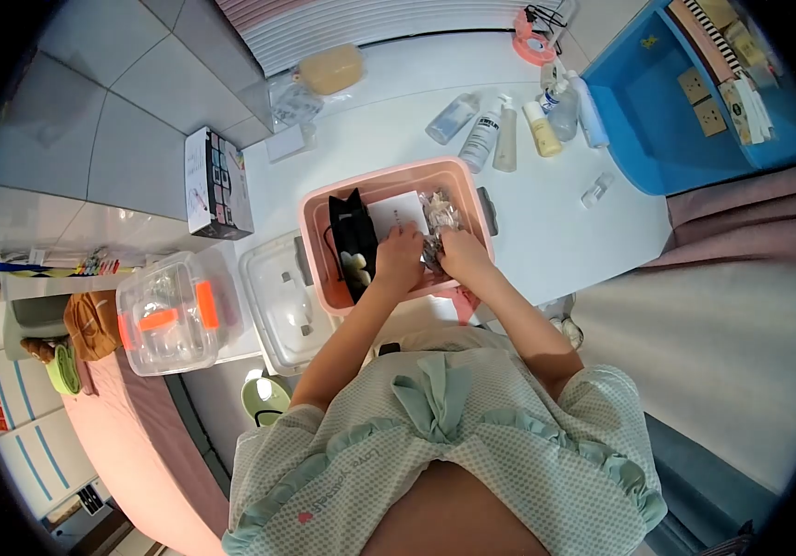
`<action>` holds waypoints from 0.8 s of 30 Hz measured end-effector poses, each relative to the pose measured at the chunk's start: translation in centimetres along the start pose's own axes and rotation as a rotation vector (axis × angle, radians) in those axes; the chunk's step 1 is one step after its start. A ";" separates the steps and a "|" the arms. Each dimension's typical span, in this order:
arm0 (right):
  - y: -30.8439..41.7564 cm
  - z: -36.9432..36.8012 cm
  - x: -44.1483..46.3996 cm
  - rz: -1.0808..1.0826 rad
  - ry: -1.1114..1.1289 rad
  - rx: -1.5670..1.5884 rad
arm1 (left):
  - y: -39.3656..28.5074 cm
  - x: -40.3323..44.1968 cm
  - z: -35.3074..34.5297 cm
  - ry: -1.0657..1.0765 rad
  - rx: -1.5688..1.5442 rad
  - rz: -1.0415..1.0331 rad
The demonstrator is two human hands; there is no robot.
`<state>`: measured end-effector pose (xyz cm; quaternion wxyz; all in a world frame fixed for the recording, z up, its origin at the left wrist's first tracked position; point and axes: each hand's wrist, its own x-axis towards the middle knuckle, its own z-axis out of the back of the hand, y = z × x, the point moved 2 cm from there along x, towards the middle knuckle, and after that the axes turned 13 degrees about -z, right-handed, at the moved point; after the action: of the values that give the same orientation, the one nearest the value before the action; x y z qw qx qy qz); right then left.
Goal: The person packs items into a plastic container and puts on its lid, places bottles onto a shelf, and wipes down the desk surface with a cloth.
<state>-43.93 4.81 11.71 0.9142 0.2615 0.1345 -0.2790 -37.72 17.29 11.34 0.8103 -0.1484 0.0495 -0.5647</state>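
Both hands reach into a pink plastic storage bin [389,172] on the white desk. My left hand [401,255] lies with fingers stretched out over the lower edge of a white box [396,210]. Beside it, my right hand [462,256] has its fingers curled down at a crinkled clear plastic packet [441,209] and a greyish bundle [431,250]; what the fingertips grip is hidden. A black bag [353,227] stands along the bin's left side, with small pale-capped items [354,261] at its lower end.
Left of the bin lies a clear lid [273,301], near a clear case with orange latches [168,320] and a black-and-white box [218,183]. Several bottles [481,139] stand or lie behind. A blue organiser [634,111] is at the back right, a small clear container [595,191] before it.
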 end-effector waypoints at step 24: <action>2.2 6.9 -1.0 0.009 -0.185 0.038 | -0.9 1.4 3.3 -0.249 -0.256 0.192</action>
<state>-42.80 3.01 18.67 0.9188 0.2527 0.0428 -0.3001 -37.27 16.34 14.85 0.8348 -0.3135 0.0340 -0.4514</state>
